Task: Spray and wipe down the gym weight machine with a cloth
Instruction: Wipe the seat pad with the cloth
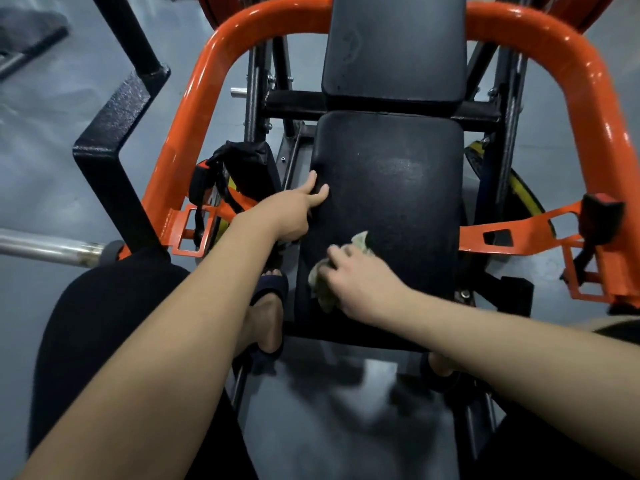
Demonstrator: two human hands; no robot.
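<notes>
Far left: a steel bar juts in from the edge over the grey floor, and a black angled post stands just behind it.
Frame: the orange frame curves up the left side, passes behind the pads and comes down on the right.
Strap: a black belt strap hangs bunched inside the frame's left side, near the pad.
Left grip: the left grip holds the left edge of the seat pad. Two digits lie curled on top of the pad and the rest are hidden below the edge.
Foot: a foot in a dark sandal is planted on the floor under the left forearm, just beside the pad's near left corner.
Cloth: the pale, crumpled cloth lies on the near left part of the seat pad, touching it and showing on both sides of the hand.
Right grip: the right grip is on top of the cloth, its fingers bent round it and pressing it to the pad. It is slightly blurred.
Back pad: the black back pad rises just beyond the seat pad.
Far right: a black buckle sits on an orange bracket.
</notes>
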